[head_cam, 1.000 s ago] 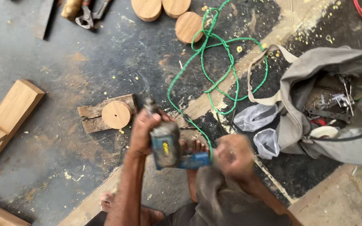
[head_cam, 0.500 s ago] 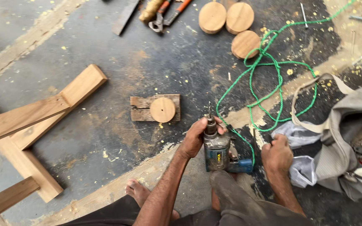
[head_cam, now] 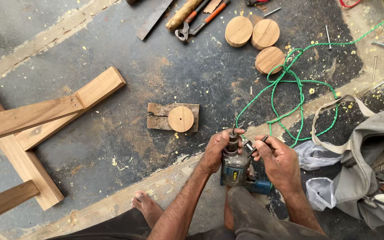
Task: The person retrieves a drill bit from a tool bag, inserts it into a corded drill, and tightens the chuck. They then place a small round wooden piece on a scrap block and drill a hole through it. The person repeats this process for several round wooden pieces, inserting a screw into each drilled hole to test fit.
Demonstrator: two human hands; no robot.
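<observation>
We gripped the electric drill [head_cam: 235,168] at its chuck with our left hand [head_cam: 216,149], our right hand [head_cam: 277,161] holding the chuck key [head_cam: 255,146] beside it; a holed wooden disc [head_cam: 181,118] lay just beyond the drill.

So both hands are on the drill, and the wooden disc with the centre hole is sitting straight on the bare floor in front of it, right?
Not quite. In the head view the left hand and right hand are both at the drill, but the wooden disc with the centre hole lies on a scrap wooden board, not straight on the floor.
</observation>
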